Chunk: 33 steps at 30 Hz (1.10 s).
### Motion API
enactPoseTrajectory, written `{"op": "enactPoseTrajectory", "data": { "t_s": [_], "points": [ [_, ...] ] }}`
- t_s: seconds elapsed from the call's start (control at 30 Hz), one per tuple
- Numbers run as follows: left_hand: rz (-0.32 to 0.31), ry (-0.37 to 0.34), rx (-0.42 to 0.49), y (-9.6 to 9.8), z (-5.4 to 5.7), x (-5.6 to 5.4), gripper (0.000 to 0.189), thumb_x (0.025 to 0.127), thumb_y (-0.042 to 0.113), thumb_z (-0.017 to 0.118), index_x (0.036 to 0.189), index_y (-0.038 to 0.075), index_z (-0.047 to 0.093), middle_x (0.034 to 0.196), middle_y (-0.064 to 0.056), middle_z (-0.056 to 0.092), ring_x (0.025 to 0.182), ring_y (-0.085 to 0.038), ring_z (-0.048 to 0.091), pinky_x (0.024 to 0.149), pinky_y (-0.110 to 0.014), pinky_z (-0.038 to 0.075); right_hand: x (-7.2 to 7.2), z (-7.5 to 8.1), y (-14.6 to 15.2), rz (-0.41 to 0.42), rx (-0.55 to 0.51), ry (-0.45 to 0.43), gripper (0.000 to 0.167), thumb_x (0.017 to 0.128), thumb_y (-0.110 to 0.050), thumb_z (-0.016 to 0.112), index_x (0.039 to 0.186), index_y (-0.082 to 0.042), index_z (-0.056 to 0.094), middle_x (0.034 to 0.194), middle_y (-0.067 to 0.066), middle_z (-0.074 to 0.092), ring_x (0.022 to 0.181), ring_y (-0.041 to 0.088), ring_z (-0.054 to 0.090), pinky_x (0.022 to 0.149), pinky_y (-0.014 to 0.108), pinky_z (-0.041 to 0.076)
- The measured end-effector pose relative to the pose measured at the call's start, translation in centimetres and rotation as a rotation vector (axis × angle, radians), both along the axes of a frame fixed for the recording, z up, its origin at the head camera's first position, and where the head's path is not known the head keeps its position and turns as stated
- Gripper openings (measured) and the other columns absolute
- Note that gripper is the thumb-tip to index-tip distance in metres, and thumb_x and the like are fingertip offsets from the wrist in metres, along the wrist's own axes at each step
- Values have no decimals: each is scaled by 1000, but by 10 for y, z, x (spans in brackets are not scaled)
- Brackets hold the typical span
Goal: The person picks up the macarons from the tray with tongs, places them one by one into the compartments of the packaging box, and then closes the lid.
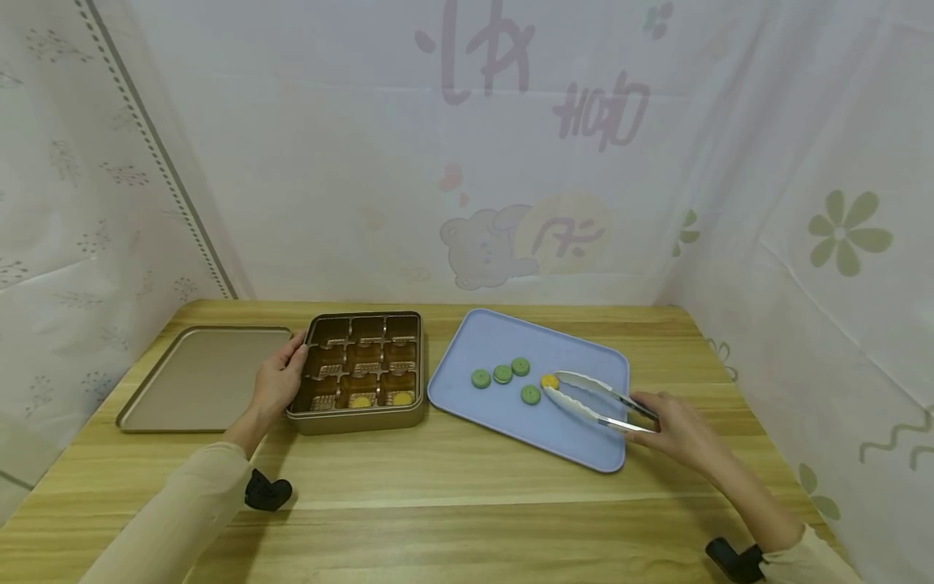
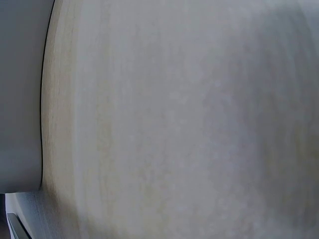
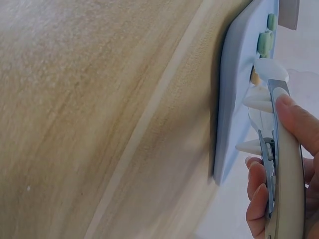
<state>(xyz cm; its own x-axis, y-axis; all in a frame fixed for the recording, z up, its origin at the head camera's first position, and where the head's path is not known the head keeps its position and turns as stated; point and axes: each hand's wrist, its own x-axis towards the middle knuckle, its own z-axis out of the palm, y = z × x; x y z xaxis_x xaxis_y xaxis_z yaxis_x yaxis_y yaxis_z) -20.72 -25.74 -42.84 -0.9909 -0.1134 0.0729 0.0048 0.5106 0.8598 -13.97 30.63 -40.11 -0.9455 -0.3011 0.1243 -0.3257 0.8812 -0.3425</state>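
Observation:
My left hand (image 1: 280,377) holds the left rim of a brown-gold box (image 1: 357,420) with a nine-compartment insert. Yellow macarons sit in two front compartments, the middle one (image 1: 361,401) and the right one (image 1: 402,398). My right hand (image 1: 674,426) grips metal tongs (image 1: 620,423) with white scalloped tips. Those tips lie on either side of a yellow macaron (image 1: 550,381) on the blue tray (image 1: 569,438); whether they press it cannot be told. Several green macarons (image 1: 503,374) lie left of it. In the right wrist view, thumb and fingers wrap the tongs (image 3: 286,164).
A flat gold lid (image 1: 212,381) lies left of the box on the wooden table (image 1: 409,495). Patterned white cloth (image 1: 328,162) stands behind and at both sides. The left wrist view shows mostly tabletop (image 2: 159,119) and the box wall (image 2: 20,99).

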Motion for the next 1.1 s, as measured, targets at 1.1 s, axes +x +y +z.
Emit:
{"op": "enactPoseTrajectory", "data": {
  "t_s": [1.1],
  "points": [
    [23,-24,5,0,0,-1,50,104,28,32,147,2,29,149,-25,27,136,-44,25,110,-55,26,-2,-3,-5,-12,3,-4,59,73,-24,81,119,6,61,95,17,67,69,14,50,55,25,38]
  ]
}}
